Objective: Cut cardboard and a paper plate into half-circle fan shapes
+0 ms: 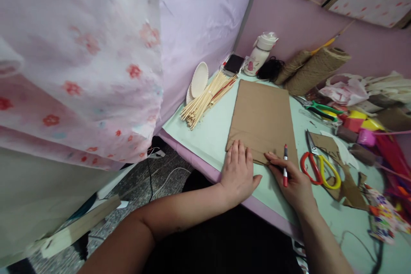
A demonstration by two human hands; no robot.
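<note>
A rectangular sheet of brown cardboard (263,113) lies on the pale green tabletop. My left hand (238,171) rests flat on its near left edge, fingers stretched out and pressed together lightly. My right hand (293,184) is at the near right part of the sheet, its fingertips touching the edge. Between its fingers it holds a red and silver pen (285,167), upright in view with a red tip pointing away from me. Right of that hand lie scissors (316,171) with one red and one yellow handle, partly over cardboard scraps (349,186).
A bundle of thin wooden sticks (208,100) and white oval dishes (199,80) stand at the left. Along the back are a white bottle (258,55), a phone (234,64) and twine rolls (316,70). Green-handled pliers (321,108) and colourful craft materials (366,137) crowd the right.
</note>
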